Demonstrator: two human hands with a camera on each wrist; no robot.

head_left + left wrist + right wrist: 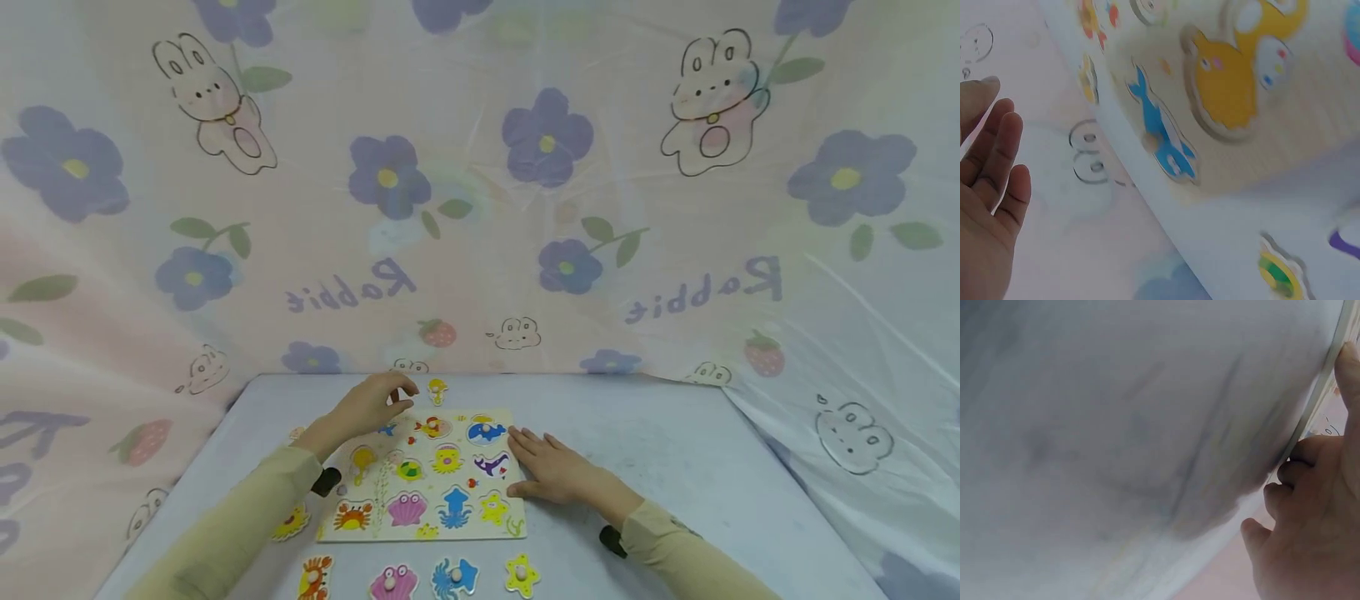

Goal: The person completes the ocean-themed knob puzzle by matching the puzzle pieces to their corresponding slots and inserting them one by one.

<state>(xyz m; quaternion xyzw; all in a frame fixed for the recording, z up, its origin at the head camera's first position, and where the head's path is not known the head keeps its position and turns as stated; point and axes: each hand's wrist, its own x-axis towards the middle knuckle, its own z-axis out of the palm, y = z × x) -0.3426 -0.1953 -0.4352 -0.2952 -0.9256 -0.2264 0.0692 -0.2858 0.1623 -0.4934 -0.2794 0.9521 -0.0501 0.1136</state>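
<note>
A wooden peg puzzle board (487, 536) with sea animals lies on the table. My left hand (375, 402) hovers by its far left corner, fingers loosely bent, holding nothing. Below that hand a blue dolphin piece (1163, 140) with a round knob sits on the board, beside a yellow animal picture (1222, 81). A small yellow piece (437, 390) lies just beyond the board's far edge, right of the left hand. My right hand (555, 467) rests at the board's right edge with fingers extended; in the right wrist view its thumb (1349, 369) touches that edge.
Along the near side lie a crab piece (313, 577), a pink shell piece (393, 582), a blue tentacled piece (454, 577) and a yellow star piece (521, 575). Another yellow piece (291, 523) is beside the left forearm. A printed curtain (480, 208) hangs behind the table.
</note>
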